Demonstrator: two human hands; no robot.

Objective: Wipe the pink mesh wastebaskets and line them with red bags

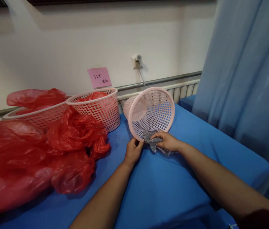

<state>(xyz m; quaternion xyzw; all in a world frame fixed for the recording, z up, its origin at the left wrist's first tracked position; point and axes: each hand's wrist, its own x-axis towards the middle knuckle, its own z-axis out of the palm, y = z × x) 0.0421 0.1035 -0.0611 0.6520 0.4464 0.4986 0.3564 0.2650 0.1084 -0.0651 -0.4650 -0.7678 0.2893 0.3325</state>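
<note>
Grey cloth [152, 140]: small, speckled, crumpled, at rim of tipped pink basket [151, 111] w/ holes. Right hand [168, 141] pinching cloth; left hand [133, 152] fingers curled on basket rim.

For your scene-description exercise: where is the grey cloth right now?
The grey cloth lies mid-frame at the tipped pink basket's rim, under the right hand, on the blue table.
</note>
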